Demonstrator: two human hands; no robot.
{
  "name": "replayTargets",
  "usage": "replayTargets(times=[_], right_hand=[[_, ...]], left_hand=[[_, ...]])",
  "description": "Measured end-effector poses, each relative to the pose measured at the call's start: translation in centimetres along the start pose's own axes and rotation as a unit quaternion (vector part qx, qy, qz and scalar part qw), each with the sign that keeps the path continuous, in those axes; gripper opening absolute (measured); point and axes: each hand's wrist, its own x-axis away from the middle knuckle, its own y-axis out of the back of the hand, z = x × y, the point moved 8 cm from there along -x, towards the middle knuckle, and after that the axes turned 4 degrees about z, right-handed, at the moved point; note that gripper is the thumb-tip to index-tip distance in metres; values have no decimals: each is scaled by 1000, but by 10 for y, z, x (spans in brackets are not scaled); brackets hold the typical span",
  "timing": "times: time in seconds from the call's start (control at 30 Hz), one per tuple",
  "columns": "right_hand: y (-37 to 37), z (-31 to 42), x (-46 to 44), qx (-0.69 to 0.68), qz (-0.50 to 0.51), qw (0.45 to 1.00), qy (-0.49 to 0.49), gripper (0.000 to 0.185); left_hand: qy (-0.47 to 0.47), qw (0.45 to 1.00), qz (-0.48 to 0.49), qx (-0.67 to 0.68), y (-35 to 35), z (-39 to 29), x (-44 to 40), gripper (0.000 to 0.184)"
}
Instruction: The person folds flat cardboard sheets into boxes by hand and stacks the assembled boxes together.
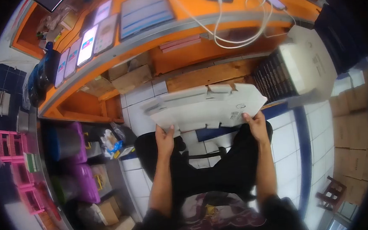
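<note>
A flat white cardboard piece with notched edges and small dark print near its right end spans the space between my hands, above my lap. My left hand is closed on its lower left edge, thumb on the near face. At the lower right edge, my right hand grips the same cardboard, thumb by the print. The left end of the cardboard looks blurred. Fingers behind the board are hidden.
Ahead is an orange desk with phones, a tablet and white cables. An open white box with dark items stands right. Purple bins are left; brown cartons are stacked far right.
</note>
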Motion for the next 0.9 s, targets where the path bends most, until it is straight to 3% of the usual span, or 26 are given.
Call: replayTargets(times=[0.27,0.43,0.5,0.63,0.7,0.77,0.83,0.87,0.9], right_hand=[[8,7,-28,28,0,998,56,39],[1,2,-26,-5,5,1000,-1,36],[4,-5,-27,8,4,1000,-12,34],[6,-17,-29,27,11,999,-24,31],[5,-22,-34,41,26,998,-27,30],[0,-27,-34,29,47,998,-8,30],[3,-34,-41,4,14,1000,-1,29],[0,-20,-42,-1,-9,1000,3,30],[-2,-13,-42,-5,-31,999,3,32]], left_hand=[[5,999,5,34,-3,5,-26,42],[-18,1000,-8,17,-4,-8,-34,37],[24,999,26,23,-6,-8,-37,50],[57,998,14,-11,-5,12,-38,51],[-75,995,-32,-59,1,7,-46,50],[-106,993,-42,-43,1,23,-46,49],[57,998,-2,-11,-14,52,-44,45],[106,990,79,55,-26,35,-44,40],[107,990,77,55,-27,35,-42,40]])
